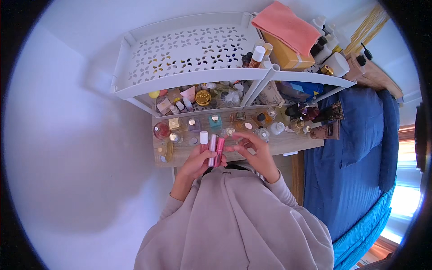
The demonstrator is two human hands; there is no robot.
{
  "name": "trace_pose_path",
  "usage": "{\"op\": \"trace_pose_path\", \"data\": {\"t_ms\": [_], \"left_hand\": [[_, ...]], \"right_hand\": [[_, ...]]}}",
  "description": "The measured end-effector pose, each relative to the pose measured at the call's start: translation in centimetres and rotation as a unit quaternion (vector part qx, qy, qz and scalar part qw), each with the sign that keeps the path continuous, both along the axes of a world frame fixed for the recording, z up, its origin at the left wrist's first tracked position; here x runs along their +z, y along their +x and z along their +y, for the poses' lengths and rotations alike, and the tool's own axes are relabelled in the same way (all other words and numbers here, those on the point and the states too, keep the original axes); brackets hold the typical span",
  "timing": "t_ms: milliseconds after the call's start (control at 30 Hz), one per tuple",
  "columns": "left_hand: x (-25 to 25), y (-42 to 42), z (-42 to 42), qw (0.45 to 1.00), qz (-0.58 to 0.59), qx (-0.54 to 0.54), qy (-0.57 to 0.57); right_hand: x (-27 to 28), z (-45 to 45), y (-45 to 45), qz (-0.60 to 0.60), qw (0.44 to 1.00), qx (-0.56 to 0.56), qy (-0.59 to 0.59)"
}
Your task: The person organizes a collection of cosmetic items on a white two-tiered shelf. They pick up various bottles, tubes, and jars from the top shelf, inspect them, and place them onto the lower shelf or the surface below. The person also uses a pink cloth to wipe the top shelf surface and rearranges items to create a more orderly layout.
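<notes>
Three slim cosmetic tubes stand side by side in my left hand (pixel 195 164): a white-capped one (pixel 204 138), a pale lilac one (pixel 212 150) and a bright pink one (pixel 219 148). My right hand (pixel 259 153) hovers just right of them with its fingers apart, one fingertip close to the pink tube; whether it touches is unclear. Beyond the hands, perfume bottles crowd the wooden tabletop (pixel 187 145). Among them are a round red bottle (pixel 162 130), a purple one (pixel 194 126), a teal one (pixel 215 122) and a yellowish one (pixel 165 152) at the left edge.
A white two-level plastic rack (pixel 189 76) stands at the table's back, its lower level packed with cosmetics. On its upper right are a cardboard box (pixel 287 55), a coral cloth (pixel 287 27) and several bottles. A bed with a dark blue pillow (pixel 361 125) adjoins the right side.
</notes>
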State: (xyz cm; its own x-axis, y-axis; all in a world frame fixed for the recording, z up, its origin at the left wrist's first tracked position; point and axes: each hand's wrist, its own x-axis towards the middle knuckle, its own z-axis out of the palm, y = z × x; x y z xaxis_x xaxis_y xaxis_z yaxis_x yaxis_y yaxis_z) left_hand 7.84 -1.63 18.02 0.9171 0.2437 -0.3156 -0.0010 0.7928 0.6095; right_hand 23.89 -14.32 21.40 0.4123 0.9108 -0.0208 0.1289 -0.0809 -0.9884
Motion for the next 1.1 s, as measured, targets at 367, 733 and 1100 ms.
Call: {"op": "trace_pose_path", "data": {"t_ms": [367,733,1100], "left_hand": [[-0.1,0.5,-0.8,0.977,0.097,-0.050,0.185],[-2.9,0.4,-1.8,0.925,0.097,-0.148,0.336],[-3.7,0.7,-2.1,0.961,0.027,-0.129,0.242]], "right_hand": [[-2.0,-0.1,0.9,-0.062,0.998,-0.016,0.026],[-3.4,-2.1,-0.7,-0.030,0.998,0.050,-0.028],[-4.5,-4.8,0.8,0.082,0.996,-0.001,-0.042]]}}
